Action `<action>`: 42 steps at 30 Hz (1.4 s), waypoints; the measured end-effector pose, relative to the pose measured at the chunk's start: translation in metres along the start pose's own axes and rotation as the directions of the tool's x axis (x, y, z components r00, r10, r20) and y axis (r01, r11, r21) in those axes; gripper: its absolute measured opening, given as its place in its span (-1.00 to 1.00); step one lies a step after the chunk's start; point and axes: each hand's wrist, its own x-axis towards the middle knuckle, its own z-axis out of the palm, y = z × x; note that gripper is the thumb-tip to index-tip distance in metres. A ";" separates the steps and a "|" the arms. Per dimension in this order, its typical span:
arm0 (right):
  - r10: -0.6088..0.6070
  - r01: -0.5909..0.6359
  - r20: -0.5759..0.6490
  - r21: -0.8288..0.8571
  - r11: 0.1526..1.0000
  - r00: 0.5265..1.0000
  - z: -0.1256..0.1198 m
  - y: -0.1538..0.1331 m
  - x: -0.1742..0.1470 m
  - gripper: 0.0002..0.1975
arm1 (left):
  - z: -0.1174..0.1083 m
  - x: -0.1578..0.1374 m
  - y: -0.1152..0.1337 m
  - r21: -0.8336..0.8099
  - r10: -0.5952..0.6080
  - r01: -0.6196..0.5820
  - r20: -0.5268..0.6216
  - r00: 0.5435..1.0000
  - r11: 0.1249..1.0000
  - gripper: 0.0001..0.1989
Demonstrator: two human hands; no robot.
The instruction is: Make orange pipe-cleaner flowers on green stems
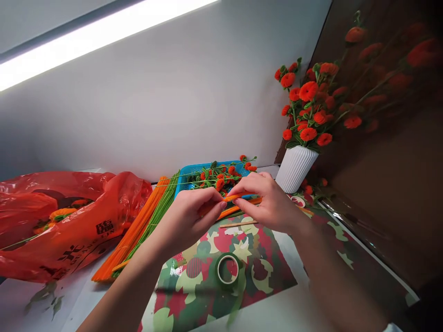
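Observation:
Both hands meet above the patterned mat, pinching an orange pipe cleaner [232, 198] between them. My left hand [197, 207] grips its left end with thumb and forefinger. Close beside it, my right hand [265, 200] holds the same fuzzy stem from the right, thumb underneath and fingers curled over. Part of the stem is hidden behind the right fingers. More orange stems [228, 212] lie just below the hands, along with a thin wooden stick [238, 224]. A roll of green tape [228, 269] rests on the mat nearer to me, its loose tail trailing forward.
A blue basket [183, 173] behind the hands holds orange flowers. Bundles of orange pipe cleaners [133, 230] and green pipe cleaners [157, 210] lie left, beside a red plastic bag [86, 235]. A white ribbed vase [296, 168] with orange flowers [308, 103] stands right, near a brown reflective panel [387, 184].

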 end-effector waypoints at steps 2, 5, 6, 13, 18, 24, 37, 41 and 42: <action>0.016 -0.015 -0.013 0.047 0.999 1.000 0.001 -0.001 0.001 -0.91 | 0.000 0.000 0.001 0.024 0.033 -0.032 -0.026 0.999 0.999 -0.77; 0.034 -0.027 -0.045 0.144 0.989 0.998 0.003 -0.002 0.001 -0.93 | 0.001 0.000 0.001 0.041 0.070 -0.067 -0.062 0.996 0.997 -0.77; 0.037 -0.028 -0.050 0.178 0.984 0.998 0.003 -0.002 0.002 -0.93 | 0.002 0.000 0.001 0.040 0.078 -0.075 -0.071 0.994 0.996 -0.78; 0.058 -0.036 -0.072 0.273 0.961 0.996 0.008 -0.002 0.002 -0.92 | 0.004 -0.001 0.001 -0.002 0.093 -0.094 -0.114 0.989 0.996 -0.78; 0.109 -0.081 -0.048 0.393 0.916 0.993 0.008 -0.005 0.002 -0.92 | 0.006 -0.001 0.002 -0.047 0.082 -0.088 -0.114 0.990 0.995 -0.79; 0.214 -0.186 0.000 0.495 0.849 0.977 0.009 -0.005 0.002 -0.92 | 0.011 -0.004 0.007 0.047 0.146 -0.139 -0.201 0.969 0.989 -0.84; 0.119 -0.077 -0.077 0.408 0.910 0.990 0.009 -0.007 0.000 -0.91 | 0.008 0.000 -0.004 -0.681 -0.199 0.291 0.212 0.957 0.672 -0.73; 0.025 -0.001 -0.103 0.232 0.973 0.994 0.006 -0.007 -0.001 -0.90 | 0.012 0.002 -0.011 -0.776 -0.240 0.415 0.339 0.910 0.476 -0.72; 0.009 0.009 -0.093 0.188 0.982 0.996 0.004 -0.006 -0.001 -0.89 | 0.012 0.002 -0.011 -0.771 -0.246 0.427 0.350 0.904 0.472 -0.72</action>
